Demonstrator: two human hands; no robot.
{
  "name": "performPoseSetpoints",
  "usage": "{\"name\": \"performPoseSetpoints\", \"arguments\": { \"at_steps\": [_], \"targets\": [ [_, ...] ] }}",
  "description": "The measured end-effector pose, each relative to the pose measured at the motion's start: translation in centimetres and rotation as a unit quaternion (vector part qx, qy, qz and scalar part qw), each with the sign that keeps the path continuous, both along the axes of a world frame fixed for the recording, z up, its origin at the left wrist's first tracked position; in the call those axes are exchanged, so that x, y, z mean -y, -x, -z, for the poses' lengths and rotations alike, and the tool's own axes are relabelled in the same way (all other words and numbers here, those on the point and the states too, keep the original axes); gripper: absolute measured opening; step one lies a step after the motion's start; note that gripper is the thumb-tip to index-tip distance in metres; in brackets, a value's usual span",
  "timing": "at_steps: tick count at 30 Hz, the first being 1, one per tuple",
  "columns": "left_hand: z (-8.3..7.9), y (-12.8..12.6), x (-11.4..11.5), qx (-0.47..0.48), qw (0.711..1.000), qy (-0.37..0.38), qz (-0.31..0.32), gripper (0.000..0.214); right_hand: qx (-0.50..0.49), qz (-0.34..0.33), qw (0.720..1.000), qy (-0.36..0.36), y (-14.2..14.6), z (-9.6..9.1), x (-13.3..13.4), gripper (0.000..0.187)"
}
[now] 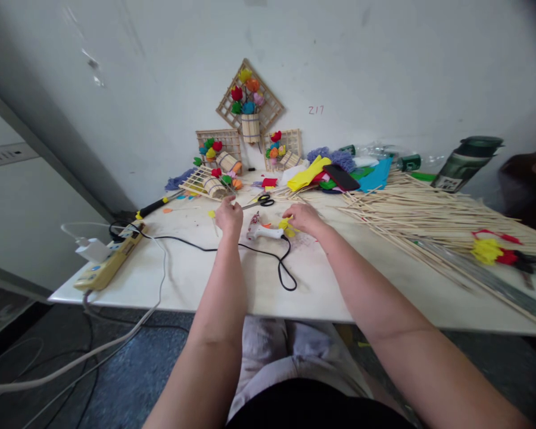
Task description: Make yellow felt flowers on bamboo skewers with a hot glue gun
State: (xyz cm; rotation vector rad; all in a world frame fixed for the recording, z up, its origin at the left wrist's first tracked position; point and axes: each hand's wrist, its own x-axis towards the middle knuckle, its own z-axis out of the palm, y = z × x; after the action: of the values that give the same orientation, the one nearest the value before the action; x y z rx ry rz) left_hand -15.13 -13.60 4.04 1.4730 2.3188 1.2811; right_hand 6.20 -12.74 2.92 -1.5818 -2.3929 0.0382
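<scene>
My left hand point(229, 215) is closed in a loose pinch over the white table point(232, 280), close to a small yellow piece on a thin stick point(212, 215). What its fingers hold is too small to make out. My right hand point(302, 218) rests with curled fingers on a yellow felt scrap point(286, 226). Between the hands lies a white glue gun point(263, 231) with its black cord point(282, 271) looping toward me. Black-handled scissors point(261, 201) lie just beyond it.
A yellow power strip point(109, 262) with a white charger sits at the table's left edge. Several thin wooden sticks point(429, 217) cover the right side. Felt pieces, a dark phone point(342, 177), small lattice flower crafts point(214, 173) and a green bottle point(467, 162) stand at the back.
</scene>
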Motion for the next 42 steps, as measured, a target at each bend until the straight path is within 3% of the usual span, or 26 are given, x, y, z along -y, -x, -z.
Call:
{"name": "performPoseSetpoints", "arguments": {
  "at_steps": [4, 7, 12, 20, 26, 30, 33, 35, 38, 40, 42],
  "targets": [
    [0.0, -0.9, 0.2, -0.042, 0.994, -0.084, 0.053, 0.037, 0.047, -0.051, 0.997, -0.017, 0.1, 0.0, 0.1, 0.04],
    [0.1, -1.8, 0.4, -0.071, 0.979, -0.141, 0.13, 0.037, 0.062, -0.074, 0.995, -0.015, 0.2, 0.0, 0.2, 0.041],
    [0.7, -3.3, 0.5, -0.093, 0.96, -0.143, 0.222, 0.035, 0.075, -0.087, 0.993, -0.019, 0.3, 0.4, 0.0, 0.036],
    [1.5, -4.3, 0.2, -0.104, 0.956, -0.118, 0.247, 0.03, 0.09, -0.098, 0.991, -0.023, 0.3, 0.9, -0.5, 0.022],
    [2.2, -4.3, -0.3, -0.093, 0.952, -0.126, 0.261, 0.029, 0.135, -0.108, 0.984, -0.045, 0.5, 1.2, -0.6, 0.025],
    [2.8, -4.4, -1.0, -0.036, 0.947, -0.14, 0.286, 0.028, 0.074, -0.081, 0.992, -0.066, 0.4, 1.6, -0.8, 0.025],
    [3.1, -4.5, -1.4, 0.022, 0.939, -0.158, 0.304, 0.028, -0.085, -0.003, 0.993, -0.079, 0.1, 1.6, -1.0, 0.023],
    [3.0, -4.6, -1.5, 0.05, 0.935, -0.161, 0.313, 0.029, -0.236, 0.038, 0.97, -0.049, 0.0, 1.3, -1.0, 0.02],
    [2.6, -4.7, -1.2, 0.044, 0.938, -0.141, 0.314, 0.032, -0.458, 0.02, 0.888, 0.042, 0.2, 0.7, -0.8, 0.013],
    [2.3, -4.9, -0.9, 0.022, 0.942, -0.124, 0.31, 0.033, -0.549, -0.012, 0.831, 0.086, 0.6, 0.1, -0.4, 0.009],
    [2.0, -5.1, -0.5, 0.023, 0.94, -0.116, 0.32, 0.031, -0.584, -0.032, 0.805, 0.101, 1.0, -0.4, 0.2, 0.007]
  ]
}}
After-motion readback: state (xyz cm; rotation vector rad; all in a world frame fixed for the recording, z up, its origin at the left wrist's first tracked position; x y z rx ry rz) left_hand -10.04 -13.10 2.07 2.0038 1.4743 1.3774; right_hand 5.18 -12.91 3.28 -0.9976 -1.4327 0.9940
